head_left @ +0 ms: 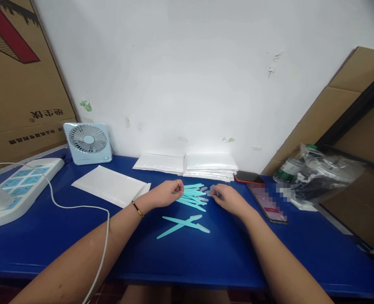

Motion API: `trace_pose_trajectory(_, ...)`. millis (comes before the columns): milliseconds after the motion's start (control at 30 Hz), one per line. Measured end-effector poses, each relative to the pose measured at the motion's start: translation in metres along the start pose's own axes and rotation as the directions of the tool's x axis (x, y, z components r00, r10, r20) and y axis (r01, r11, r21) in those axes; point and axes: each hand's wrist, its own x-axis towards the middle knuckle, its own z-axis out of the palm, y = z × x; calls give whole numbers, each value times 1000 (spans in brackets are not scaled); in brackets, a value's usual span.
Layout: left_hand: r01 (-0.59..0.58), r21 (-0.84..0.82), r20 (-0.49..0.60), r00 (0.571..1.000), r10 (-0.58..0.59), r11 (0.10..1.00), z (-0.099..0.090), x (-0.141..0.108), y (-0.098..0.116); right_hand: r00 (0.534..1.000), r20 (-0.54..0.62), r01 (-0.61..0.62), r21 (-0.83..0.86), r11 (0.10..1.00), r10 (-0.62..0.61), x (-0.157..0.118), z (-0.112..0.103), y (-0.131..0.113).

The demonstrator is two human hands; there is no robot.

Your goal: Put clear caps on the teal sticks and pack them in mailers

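Several turquoise sticks with pale tips (193,195) lie in a loose pile on the blue table (187,261). My left hand (169,193) is closed at the left end of the pile, its fingertips pinched at a turquoise stick. At the pile's right side, my right hand (226,197) has its fingers pressed together on a small translucent piece (210,191). Two more turquoise sticks (184,224) lie crossed nearer the table's front edge, touched by neither hand.
White envelopes are stacked (210,164) by the wall, and another envelope (111,184) lies left. Further left are a fan (89,143) and a power strip (25,185) with a white cable. Phones (267,202), a can (288,169) and a plastic bag (320,177) are at right.
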Motion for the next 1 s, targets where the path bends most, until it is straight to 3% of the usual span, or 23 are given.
trace_pose_trajectory(133,-11,13,-8,1000,11,1000,0,0,-1,998,33,-68,304,950,61,-5,-7,-11)
trace_pose_trajectory(267,-18,33,8,1000,18,999,1,0,-1,995,67,-96,437,894,74,-6,-9,-21)
trace_pose_trajectory(1000,0,45,-16,1000,1,999,-5,-1,0,995,4,-91,470,878,101,-4,-8,-20)
